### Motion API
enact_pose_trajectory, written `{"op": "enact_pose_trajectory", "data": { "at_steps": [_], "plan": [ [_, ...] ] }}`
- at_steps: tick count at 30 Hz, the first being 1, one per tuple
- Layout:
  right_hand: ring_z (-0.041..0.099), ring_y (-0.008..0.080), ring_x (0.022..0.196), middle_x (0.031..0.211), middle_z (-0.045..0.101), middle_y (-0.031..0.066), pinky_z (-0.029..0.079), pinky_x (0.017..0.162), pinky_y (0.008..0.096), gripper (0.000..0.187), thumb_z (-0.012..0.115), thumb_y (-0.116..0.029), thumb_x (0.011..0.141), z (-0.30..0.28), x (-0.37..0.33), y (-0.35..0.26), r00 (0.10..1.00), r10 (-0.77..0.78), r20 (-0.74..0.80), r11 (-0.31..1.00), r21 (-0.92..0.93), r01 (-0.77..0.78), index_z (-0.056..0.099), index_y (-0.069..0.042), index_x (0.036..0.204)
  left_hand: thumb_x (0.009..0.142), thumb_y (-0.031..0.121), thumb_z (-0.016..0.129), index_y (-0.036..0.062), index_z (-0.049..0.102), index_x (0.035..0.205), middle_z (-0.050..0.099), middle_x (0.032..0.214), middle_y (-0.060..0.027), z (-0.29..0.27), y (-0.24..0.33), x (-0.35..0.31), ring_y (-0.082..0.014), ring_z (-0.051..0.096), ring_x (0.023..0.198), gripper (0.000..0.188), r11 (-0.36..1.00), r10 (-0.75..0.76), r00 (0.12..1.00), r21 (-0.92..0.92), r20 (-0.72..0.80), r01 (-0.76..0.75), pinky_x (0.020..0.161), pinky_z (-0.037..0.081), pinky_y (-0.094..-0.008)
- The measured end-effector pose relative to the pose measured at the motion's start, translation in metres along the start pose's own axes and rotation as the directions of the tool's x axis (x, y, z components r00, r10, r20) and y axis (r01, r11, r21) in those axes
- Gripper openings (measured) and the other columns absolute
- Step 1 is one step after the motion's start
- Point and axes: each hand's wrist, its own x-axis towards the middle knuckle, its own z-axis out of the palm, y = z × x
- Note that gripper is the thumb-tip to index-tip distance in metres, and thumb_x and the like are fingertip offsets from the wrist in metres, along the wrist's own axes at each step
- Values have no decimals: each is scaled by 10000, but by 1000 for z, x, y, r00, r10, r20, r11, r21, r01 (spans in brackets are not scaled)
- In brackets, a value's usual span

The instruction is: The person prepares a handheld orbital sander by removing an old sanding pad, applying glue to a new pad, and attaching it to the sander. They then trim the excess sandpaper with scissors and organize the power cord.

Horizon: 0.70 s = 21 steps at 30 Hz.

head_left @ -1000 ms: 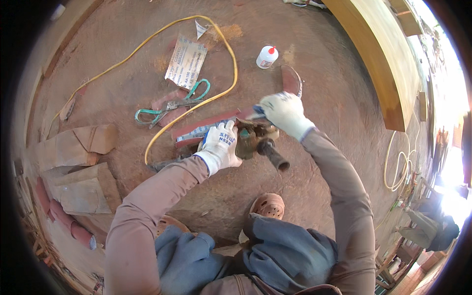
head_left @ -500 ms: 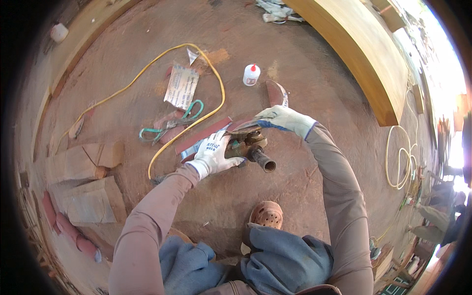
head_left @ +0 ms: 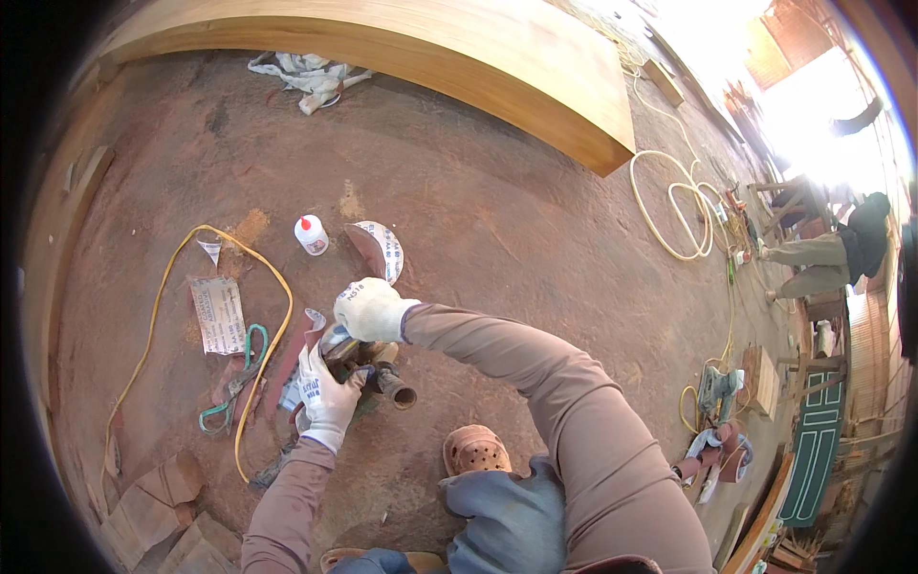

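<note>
Currently, a long wooden beam [head_left: 478, 67] spans the upper view. Yellow cord [head_left: 290, 301] loops at left. Power tool [head_left: 385, 373] sits right of the cord. Gloved left hand [head_left: 327, 392] grips the tool; gloved right hand [head_left: 373, 311] is at its far edge, fingers curled, cannot tell whether gripping. Green-handled scissors [head_left: 237, 386] lie beside the cord; red-capped bottle [head_left: 311, 235] stands beyond the right hand.

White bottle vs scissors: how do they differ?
Pose: the bottle stands upright; the scissors lie flat, handles spread.
Colour: the bottle is white with a red tip; the scissors have teal handles and dark metal.
Shape: the bottle is compact, the scissors long.
Shared: both are down at floor level, unheld.
</note>
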Motion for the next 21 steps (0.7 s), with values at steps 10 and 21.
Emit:
{"op": "enact_pose_trajectory", "data": {
  "at_steps": [10, 21],
  "plan": [
    [735, 348, 964, 995, 771, 151, 565, 863, 442, 345, 622, -408, 944, -7, 11, 30, 996, -5, 92, 982, 188, -13, 795, -117, 1009, 712, 281, 910, 16, 396, 1502, 413, 1491, -283, -5, 10, 2, -457, 429, 1383, 979, 991, -122, 992, -58, 26, 123, 1169, 357, -494],
    [749, 334, 914, 919, 773, 111, 592, 836, 453, 223, 599, -244, 863, 0, -40, 28, 999, -46, -27, 995, -88, 44, 791, -157, 938, 731, 491, 865, 75, 586, 1368, 585, 1347, -196, 1, 0, 12, -385, 565, 1266, 810, 997, -41, 992, -54, 123, 48, 1080, 456, -464]
  ]
}}
